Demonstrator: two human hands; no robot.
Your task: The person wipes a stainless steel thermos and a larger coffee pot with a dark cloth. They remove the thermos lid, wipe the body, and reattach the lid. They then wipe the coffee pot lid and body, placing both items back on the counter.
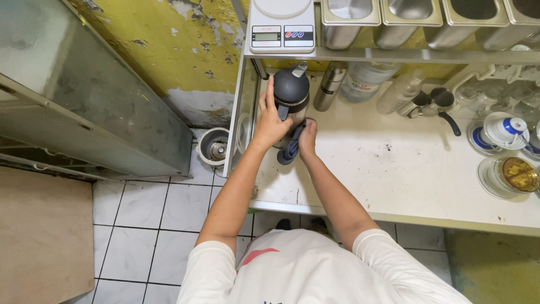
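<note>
Steel jug with black domed lid (291,93) at back left of white counter (394,169), near the edge. Left hand (270,121) wrapped round its side; right hand (308,135) closed on dark blue cloth (290,147) pressed at its base. Could tip or slide off that near edge under hard rubbing. Jug's lower body hidden behind hands; contents of steel tubs (410,14) above cut off.
</note>
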